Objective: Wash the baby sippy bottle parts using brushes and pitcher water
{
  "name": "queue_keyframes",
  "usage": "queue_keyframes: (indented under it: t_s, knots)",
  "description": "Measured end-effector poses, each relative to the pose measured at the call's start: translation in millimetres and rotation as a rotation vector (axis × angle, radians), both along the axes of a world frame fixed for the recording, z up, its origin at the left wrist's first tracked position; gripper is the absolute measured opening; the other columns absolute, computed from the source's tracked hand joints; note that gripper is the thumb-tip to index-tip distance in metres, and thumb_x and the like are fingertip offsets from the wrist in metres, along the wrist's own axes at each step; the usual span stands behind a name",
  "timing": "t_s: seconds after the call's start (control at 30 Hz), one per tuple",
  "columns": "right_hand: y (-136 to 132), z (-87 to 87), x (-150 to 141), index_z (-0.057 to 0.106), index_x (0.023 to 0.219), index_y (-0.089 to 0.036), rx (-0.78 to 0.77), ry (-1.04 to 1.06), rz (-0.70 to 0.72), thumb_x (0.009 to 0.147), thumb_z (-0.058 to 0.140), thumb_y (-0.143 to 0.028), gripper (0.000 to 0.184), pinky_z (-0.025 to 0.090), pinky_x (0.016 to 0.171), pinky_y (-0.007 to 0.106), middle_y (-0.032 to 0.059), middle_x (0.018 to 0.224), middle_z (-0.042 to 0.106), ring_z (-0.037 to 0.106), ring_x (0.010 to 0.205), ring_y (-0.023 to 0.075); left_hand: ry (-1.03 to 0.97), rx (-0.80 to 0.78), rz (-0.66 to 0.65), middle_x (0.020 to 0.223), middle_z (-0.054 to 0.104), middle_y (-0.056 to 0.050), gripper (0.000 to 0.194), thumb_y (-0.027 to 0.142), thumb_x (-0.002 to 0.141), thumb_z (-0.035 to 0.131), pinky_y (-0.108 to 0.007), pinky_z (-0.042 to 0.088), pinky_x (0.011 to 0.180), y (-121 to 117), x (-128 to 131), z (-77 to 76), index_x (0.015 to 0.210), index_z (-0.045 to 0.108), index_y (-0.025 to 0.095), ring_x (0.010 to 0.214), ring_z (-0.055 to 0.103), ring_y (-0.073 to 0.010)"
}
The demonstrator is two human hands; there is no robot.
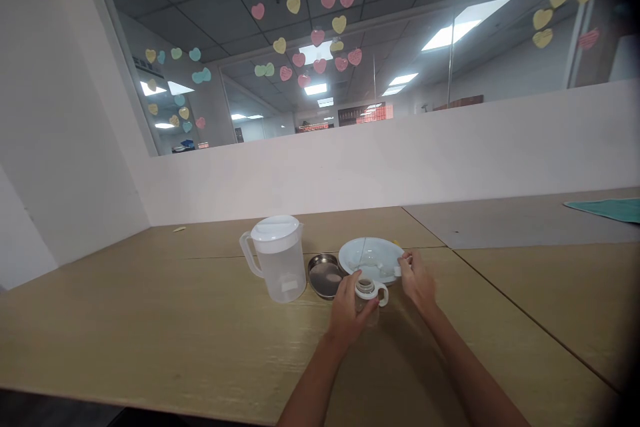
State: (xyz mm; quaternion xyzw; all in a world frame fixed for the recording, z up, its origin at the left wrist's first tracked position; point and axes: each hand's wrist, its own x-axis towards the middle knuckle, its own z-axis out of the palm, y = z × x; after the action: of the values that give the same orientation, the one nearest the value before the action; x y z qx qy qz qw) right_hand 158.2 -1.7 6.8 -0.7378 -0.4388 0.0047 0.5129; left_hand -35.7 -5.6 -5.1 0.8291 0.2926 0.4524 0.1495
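My left hand [347,315] is wrapped around a small clear jar [369,313] with a white collar and a white side handle. The jar's mouth faces up, uncovered. At the right rim of a white plate [353,250], my right hand [419,282] is closed in a pinch on a small white piece [398,271]. Something clear lies or hangs over the plate beside that piece; I cannot make out its shape. A round metal dish [325,278] sits left of the plate, partly behind my left hand.
A translucent pitcher [284,270] with a white lid stands left of the metal dish, its handle to the left. A green cloth [607,209] lies at the far right. Behind the wooden table [175,320] runs a white wall [300,177] below a window.
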Motion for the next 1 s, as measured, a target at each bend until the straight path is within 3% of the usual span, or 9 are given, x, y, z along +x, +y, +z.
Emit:
queue_keyframes:
  t_s: [0.13,0.3,0.4,0.53,0.67,0.77,0.87,1.0]
  knots:
    - [4,-4.7,-3,0.051,0.098,-0.018,0.027,-0.031,0.037,0.077,0.036,-0.042,0.035,0.034,0.061,0.028,0.0065,0.086,0.061,0.055,0.073,0.0209,0.021,0.019,0.028,0.128,0.050,-0.013,0.060,0.043,0.083,0.053,-0.044,0.038,0.099,0,0,-1.3,0.134,0.035,0.017,0.119,0.046,-0.0255]
    - [13,-13.4,-6,0.052,0.094,-0.018,0.065,-0.215,0.080,0.076,0.043,-0.058,0.045,0.036,0.069,0.030,0.0080,0.089,0.061,0.055,0.083,0.0227,0.060,0.183,0.147,0.140,0.036,-0.017,0.080,0.052,0.076,0.058,-0.048,0.030,0.104,-1,-4,0.2,0.140,0.024,0.016,0.130,0.033,-0.0305]
    - [18,-21.8,-4,0.058,0.086,-0.019,0.039,-0.334,0.074,0.075,0.047,-0.061,0.045,0.034,0.076,0.034,0.0074,0.084,0.064,0.056,0.084,0.0240,-0.046,0.284,0.325,0.142,0.031,-0.019,0.073,0.046,0.081,0.055,-0.050,0.026,0.105,3,-10,2.1,0.139,0.023,0.016,0.132,0.028,-0.0315]
    - [23,-30.1,-1,0.066,0.073,-0.021,0.031,-0.390,0.137,0.077,0.044,-0.061,0.046,0.033,0.077,0.035,0.0076,0.077,0.067,0.057,0.079,0.0233,-0.248,0.315,0.671,0.141,0.026,-0.022,0.065,0.039,0.085,0.049,-0.054,0.020,0.105,17,-27,6.8,0.139,0.023,0.014,0.132,0.025,-0.0333]
    - [22,-29.7,-3,0.067,0.064,-0.022,0.072,-0.403,0.206,0.083,0.038,-0.057,0.049,0.033,0.078,0.033,0.0056,0.077,0.069,0.058,0.080,0.0218,-0.383,0.292,0.961,0.140,0.024,-0.023,0.073,0.045,0.083,0.050,-0.055,0.020,0.104,31,-51,14.1,0.140,0.018,0.013,0.132,0.022,-0.0351]
    - [18,-24.2,-6,0.067,0.067,-0.021,0.123,-0.396,0.213,0.087,0.033,-0.054,0.051,0.032,0.080,0.033,0.0050,0.082,0.070,0.058,0.083,0.0212,-0.400,0.228,1.108,0.140,0.023,-0.024,0.084,0.051,0.080,0.052,-0.057,0.022,0.101,39,-67,16.3,0.141,0.010,0.012,0.131,0.023,-0.0379]
    - [11,-16.6,-9,0.067,0.073,-0.020,0.174,-0.364,0.173,0.090,0.027,-0.050,0.053,0.031,0.081,0.033,0.0057,0.083,0.069,0.057,0.086,0.0212,-0.402,0.141,1.181,0.141,0.023,-0.027,0.097,0.058,0.074,0.056,-0.061,0.026,0.097,46,-74,13.7,0.142,0.004,0.013,0.128,0.025,-0.0425]
    - [0,-9.4,-19,0.061,0.063,-0.020,0.313,-0.323,0.191,0.093,0.027,-0.045,0.051,0.031,0.078,0.033,0.0042,0.068,0.065,0.056,0.074,0.0184,-0.378,0.057,1.220,0.136,0.030,-0.028,0.103,0.064,0.067,0.059,-0.065,0.029,0.090,54,-77,8.2,0.141,0.009,0.013,0.121,0.032,-0.0477]
